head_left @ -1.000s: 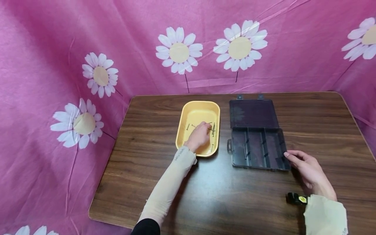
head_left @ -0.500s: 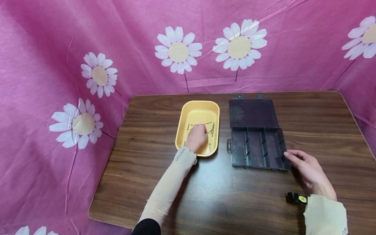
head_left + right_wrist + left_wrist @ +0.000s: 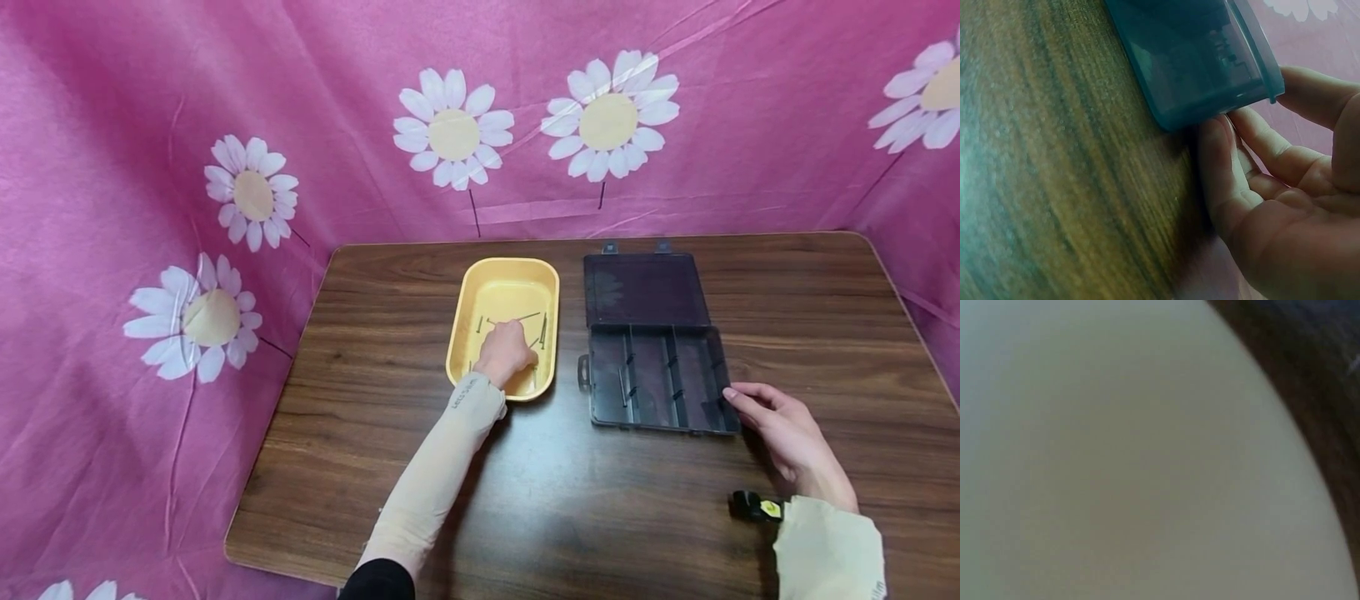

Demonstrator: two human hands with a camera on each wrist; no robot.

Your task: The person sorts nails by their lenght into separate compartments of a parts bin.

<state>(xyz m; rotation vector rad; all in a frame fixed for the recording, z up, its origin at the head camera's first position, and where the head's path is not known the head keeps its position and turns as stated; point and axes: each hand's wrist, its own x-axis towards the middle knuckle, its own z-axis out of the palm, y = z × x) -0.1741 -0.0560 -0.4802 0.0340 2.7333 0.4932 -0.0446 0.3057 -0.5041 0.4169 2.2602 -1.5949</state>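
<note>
In the head view my left hand [image 3: 506,352] reaches down into a yellow tray [image 3: 466,287], back of the hand upward. Thin dark nails or screws [image 3: 543,329] lie around it on the tray floor; its fingertips are hidden, so any grip on one cannot be told. To the right lies a dark see-through compartment box [image 3: 651,379], lid [image 3: 645,289] folded back. One slim nail or screw [image 3: 622,386] rests in its left compartment. My right hand [image 3: 787,433] holds the box's right side, thumb at the rim; the right wrist view shows fingers [image 3: 1217,140] against the outer wall.
A small black object with a yellow label [image 3: 756,507] sits near the right sleeve. The brown wooden table [image 3: 360,400] meets a pink flowered cloth [image 3: 360,167] at its back and left. Pale blur, probably sleeve [image 3: 1135,456], fills most of the left wrist view.
My left hand has shifted slightly toward me within the tray, and its thumb side shows again. A small screw or nail beside it has moved a little. The right hand stays on the box.
</note>
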